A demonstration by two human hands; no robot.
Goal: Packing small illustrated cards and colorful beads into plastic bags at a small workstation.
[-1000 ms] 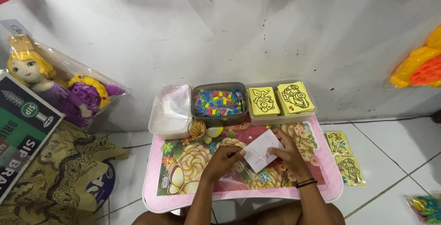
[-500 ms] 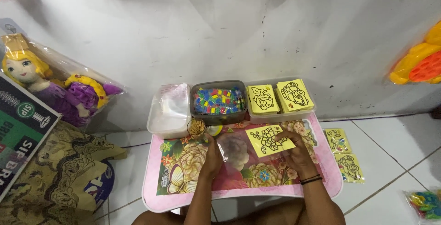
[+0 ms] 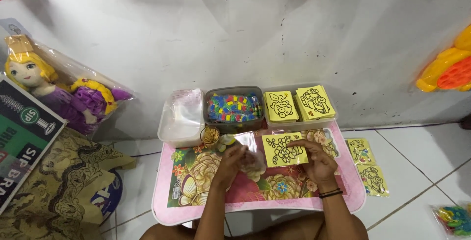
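Note:
On the pink flower-patterned low table (image 3: 196, 205), my right hand (image 3: 318, 162) holds a yellow picture card (image 3: 283, 150) with a black line drawing, face up. My left hand (image 3: 231, 160) grips a small clear plastic bag (image 3: 249, 152) just left of the card. Behind them along the wall stand a clear tub of plastic bags (image 3: 181, 115), a tub of small coloured packets (image 3: 233, 107) and a tray with two stacks of yellow cards (image 3: 298, 104). A small cup of sticks (image 3: 211, 137) is by my left hand.
Two more yellow cards (image 3: 368, 165) lie on the tiled floor right of the table. A bagged doll (image 3: 59, 90), a green box (image 3: 22, 134) and patterned cloth (image 3: 59, 186) lie at left. Orange plastic toys (image 3: 446, 68) hang at right, and a bag of coloured bits (image 3: 454, 219) sits on the floor.
The card was turned from its white back to its yellow drawn face and moved toward the right. My left hand lifted the clear bag beside it.

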